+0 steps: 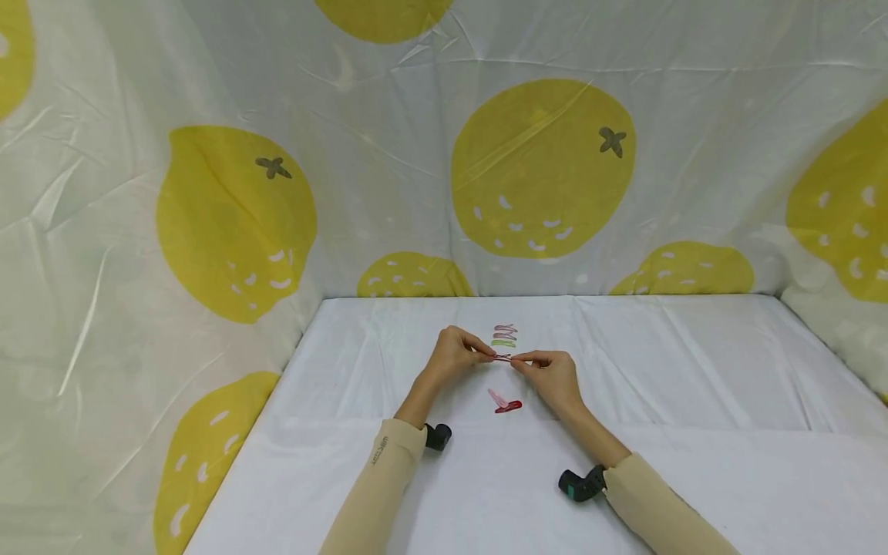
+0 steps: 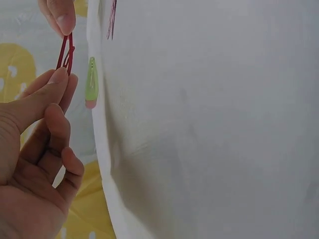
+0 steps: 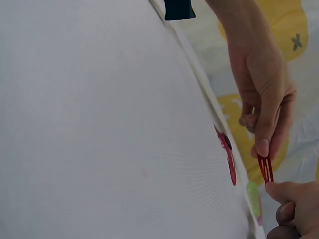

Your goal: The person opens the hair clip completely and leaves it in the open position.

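Pinching opposite ends of the red hair clip [image 3: 261, 167] between thumb and fingertips of left hand [image 1: 453, 356] and right hand [image 1: 551, 378], holding it over the white table [image 1: 652, 370] near the green clip [image 2: 91, 82]; probably handling light and springy, gripping best by its ends

A pale, glossy sheet [image 1: 388, 177] hung behind the desk [image 1: 694, 493] and ran down its left side, creased in places and printed with big yellow lemons. One lemon [image 1: 236, 223] sat to the left and a rounder one [image 1: 544, 169] near the middle, each bearing a dark cross-shaped mark and white flecks. Two more showed only in part at the desk's far edge; others were cut off by the top, left and right borders of the head view. A white cloth [image 1: 694, 370] covered the desk, with soft wrinkles and a crosswise fold line, and filled much of both wrist views.
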Demonstrator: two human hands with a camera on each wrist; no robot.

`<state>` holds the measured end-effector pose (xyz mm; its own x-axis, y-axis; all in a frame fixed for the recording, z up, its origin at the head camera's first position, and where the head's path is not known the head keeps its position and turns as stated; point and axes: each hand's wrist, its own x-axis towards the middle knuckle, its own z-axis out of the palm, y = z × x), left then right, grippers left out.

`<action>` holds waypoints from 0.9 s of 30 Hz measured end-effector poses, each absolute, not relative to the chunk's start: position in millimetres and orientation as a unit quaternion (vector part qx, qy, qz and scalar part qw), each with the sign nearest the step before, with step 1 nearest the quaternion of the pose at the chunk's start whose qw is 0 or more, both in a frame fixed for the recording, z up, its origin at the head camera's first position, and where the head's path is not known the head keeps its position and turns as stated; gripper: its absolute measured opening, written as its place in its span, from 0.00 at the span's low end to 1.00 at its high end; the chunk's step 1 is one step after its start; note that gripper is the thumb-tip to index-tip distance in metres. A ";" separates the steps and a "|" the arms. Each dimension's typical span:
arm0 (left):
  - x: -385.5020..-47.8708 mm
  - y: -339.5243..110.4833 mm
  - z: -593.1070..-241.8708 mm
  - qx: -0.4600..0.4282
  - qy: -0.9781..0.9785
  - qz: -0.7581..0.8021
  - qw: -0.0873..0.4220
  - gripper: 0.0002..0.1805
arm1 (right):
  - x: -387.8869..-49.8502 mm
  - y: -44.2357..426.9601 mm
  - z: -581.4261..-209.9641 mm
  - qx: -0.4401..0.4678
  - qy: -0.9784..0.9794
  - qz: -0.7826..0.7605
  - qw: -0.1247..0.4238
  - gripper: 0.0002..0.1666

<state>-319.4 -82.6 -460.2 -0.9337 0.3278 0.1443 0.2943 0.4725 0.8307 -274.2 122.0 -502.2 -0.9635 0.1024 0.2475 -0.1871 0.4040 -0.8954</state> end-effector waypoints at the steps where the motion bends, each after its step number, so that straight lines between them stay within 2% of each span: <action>1: -321.7 -81.8 -460.2 0.181 0.860 0.477 0.015 0.03 | -276.6 121.7 -502.5 0.025 -0.829 0.542 0.135 0.05; 12: -340.4 -76.2 -468.3 0.158 0.876 0.455 0.008 0.02 | -295.6 120.8 -506.8 0.021 -0.835 0.533 0.136 0.06; 27: -346.9 -72.2 -472.7 0.147 0.889 0.434 -0.007 0.02 | -302.1 114.3 -504.9 -0.006 -0.839 0.523 0.151 0.05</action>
